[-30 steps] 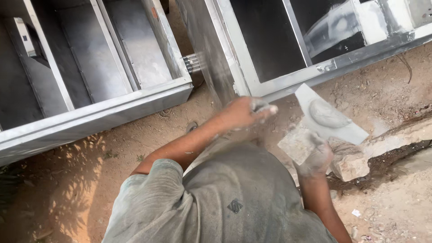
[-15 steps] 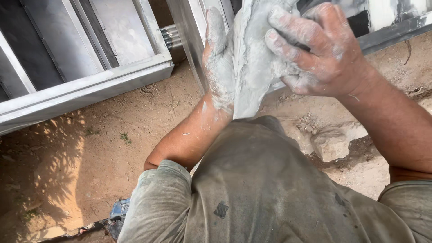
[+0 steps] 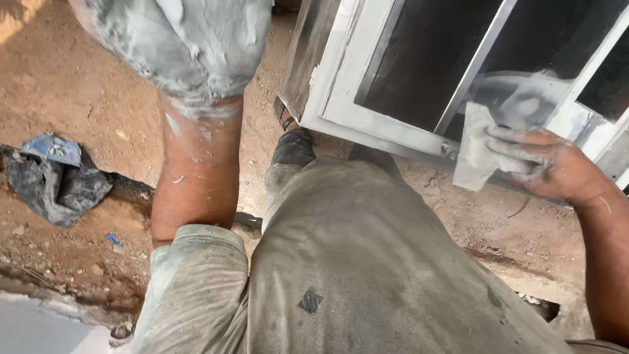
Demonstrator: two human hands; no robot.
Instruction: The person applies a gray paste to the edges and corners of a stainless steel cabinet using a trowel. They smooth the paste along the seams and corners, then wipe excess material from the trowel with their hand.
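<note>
- The ground (image 3: pixel 72 85) is the largest thing in view: bare reddish-brown dirt, sunlit at far left, with small stones and a dark shallow trench running near the left edge. No tabletop is here; the work happens outdoors on this dirt floor.
- The white metal window frame (image 3: pixel 367 98) fills the far right, leaning at a tilt, with dark panes between pale bars. It looks dusty and smeared with grey paste along its lower rail.
- The person's grey, dust-caked shirt (image 3: pixel 367 275) takes up the near middle, and 1 sandalled foot (image 3: pixel 291 141) shows just beyond it, close beside the frame's lower corner.
- The left hand (image 3: pixel 190 46) is raised close to the camera at far left, thickly coated in wet grey putty; the coating hides the fingers, so I cannot tell whether it is open or closed, or holding anything.
- The right hand (image 3: pixel 544 164) grips a pale putty-smeared rag (image 3: pixel 478 154), pressed against the frame's lower rail at right.
- A crumpled dark cloth with a blue patch (image 3: pixel 56 174) lies on the dirt at left, well apart from both hands.
- Risk, as I judge it: the tilted frame could slide or tip if pushed too hard, since loose dirt gives little footing.
- Wet putty may drop from the raised hand onto the shirt or panes, and grit could be picked up by the rag.
</note>
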